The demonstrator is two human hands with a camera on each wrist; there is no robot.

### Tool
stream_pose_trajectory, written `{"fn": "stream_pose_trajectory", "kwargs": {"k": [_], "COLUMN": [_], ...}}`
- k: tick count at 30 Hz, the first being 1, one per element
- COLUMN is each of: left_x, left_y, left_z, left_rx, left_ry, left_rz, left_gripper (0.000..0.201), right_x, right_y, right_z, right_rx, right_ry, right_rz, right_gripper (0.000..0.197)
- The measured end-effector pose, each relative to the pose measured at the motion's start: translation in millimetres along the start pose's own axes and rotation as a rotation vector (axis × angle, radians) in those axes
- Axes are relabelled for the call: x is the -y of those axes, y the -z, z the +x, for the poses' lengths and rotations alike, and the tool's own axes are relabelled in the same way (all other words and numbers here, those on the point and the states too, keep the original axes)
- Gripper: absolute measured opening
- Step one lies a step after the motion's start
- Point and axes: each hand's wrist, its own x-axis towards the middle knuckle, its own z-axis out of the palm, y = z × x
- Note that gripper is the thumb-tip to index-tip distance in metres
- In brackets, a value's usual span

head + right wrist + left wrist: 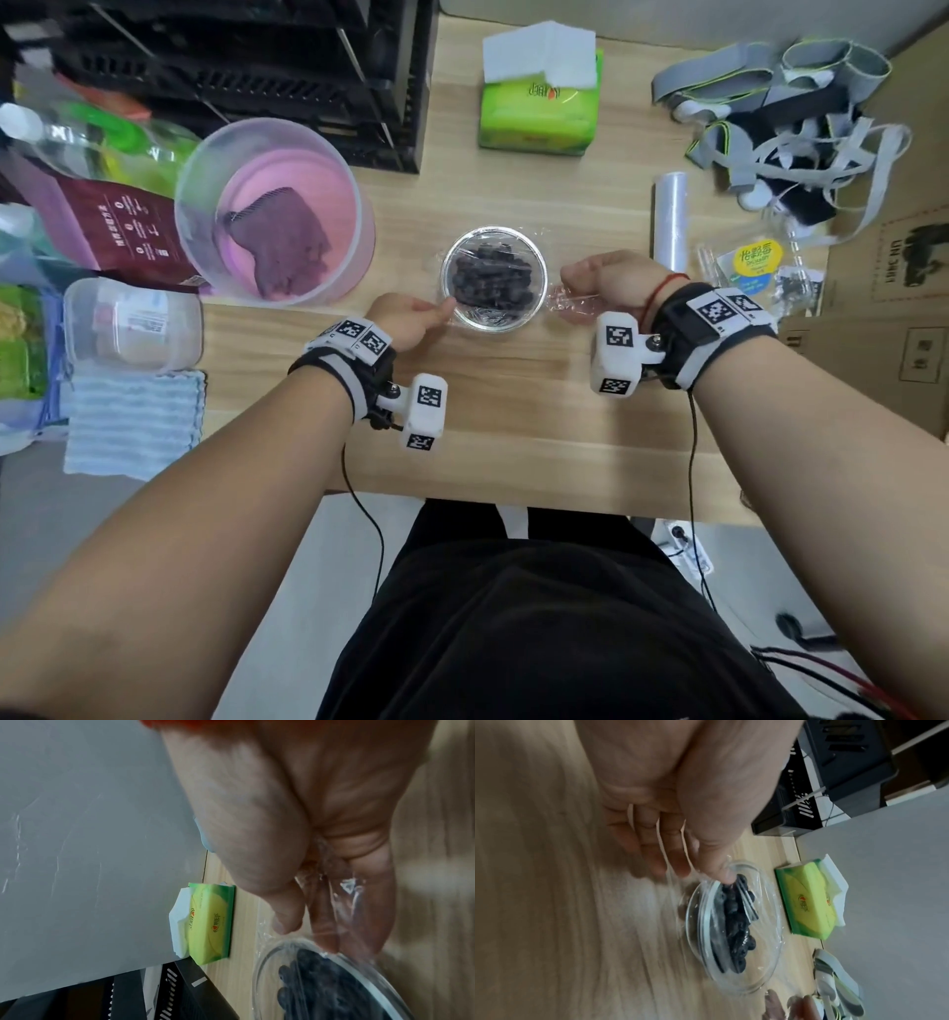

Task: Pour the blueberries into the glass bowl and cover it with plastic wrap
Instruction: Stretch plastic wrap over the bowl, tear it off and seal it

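Note:
The glass bowl (495,330) sits mid-table, filled with dark blueberries (490,285), and clear plastic wrap (565,306) lies over its top. My left hand (436,311) is at the bowl's left rim. In the left wrist view, that left hand (700,874) has its thumb pressing the film onto the bowl's rim (770,973), above the blueberries (736,927), with its fingers nearly straight beside the bowl. My right hand (570,282) is just right of the bowl. In the right wrist view, my right hand (308,933) has its fingers curled round a bunched end of the wrap (344,896).
The wrap roll (670,221) lies right of the bowl, beside an empty labelled fruit box (755,267). A pink basin (205,169) with a purple cloth stands to the left. A green tissue pack (539,108) sits behind, grey straps (780,118) lie far right, and a blue towel (133,421) lies at the left edge.

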Motion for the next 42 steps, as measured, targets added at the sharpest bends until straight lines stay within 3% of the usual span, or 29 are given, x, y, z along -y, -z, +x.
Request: {"fn": "stream_pose_trajectory", "kwargs": {"k": [3, 6, 8, 14, 17, 20, 22, 26, 28, 30, 32, 35, 37, 40, 42], "left_x": [3, 7, 9, 23, 27, 30, 29, 17, 9, 0, -8, -14, -17, -24, -27], "left_y": [-1, 1, 1, 2, 2, 0, -2, -7, -7, -7, -6, -5, -5, -6, -5], "left_z": [1, 1, -1, 4, 8, 12, 15, 13, 10, 7, 7, 15, 21, 22, 24], "left_rx": [0.042, 0.035, 0.042, 0.02, -0.046, -0.113, -0.114, -0.048, -0.011, -0.001, -0.01, -0.002, -0.019, -0.155, -0.284], "left_ry": [0.091, 0.112, 0.105, 0.06, 0.01, -0.012, -0.019, -0.067, -0.078, -0.044, 0.014, 0.069, 0.054, -0.1, -0.245], "left_rz": [-0.344, -0.488, -0.532, -0.276, -0.169, -0.079, -0.047, -0.059, -0.203, -0.445, -0.545, -0.523, -0.411, -0.052, 0.017], "left_gripper": [0.032, 0.02, 0.023, 0.036, 0.037, 0.039, 0.04, 0.058, 0.064, 0.04, 0.012, 0.048, 0.059, 0.043, 0.029], "right_x": [2, 1, -5, -24, -33, -34, -33, -32, -29, -25, -17, -5, 0, 2, 4], "right_y": [-7, -9, -6, -5, -7, -11, -13, -12, -9, -6, -5, -12, -15, -18, -19], "right_z": [0, 0, 3, 3, 9, 14, 17, 21, 22, 22, 23, 24, 26, 30, 32], "right_rx": [-0.009, -0.048, -0.049, -0.072, -0.103, -0.146, -0.154, -0.248, -0.281, -0.325, -0.399, -0.376, -0.324, -0.253, -0.219], "right_ry": [0.012, 0.014, 0.007, -0.03, -0.064, -0.076, -0.091, -0.029, -0.001, 0.032, 0.124, 0.225, 0.234, 0.289, 0.353], "right_rz": [0.117, 0.069, -0.008, -0.103, -0.158, -0.208, -0.256, -0.458, -0.529, -0.478, -0.409, -0.333, -0.309, -0.342, -0.374], "right_gripper": [0.007, 0.01, 0.014, 0.005, 0.017, 0.017, 0.006, 0.018, 0.023, 0.028, 0.032, 0.041, 0.048, 0.053, 0.05]}}
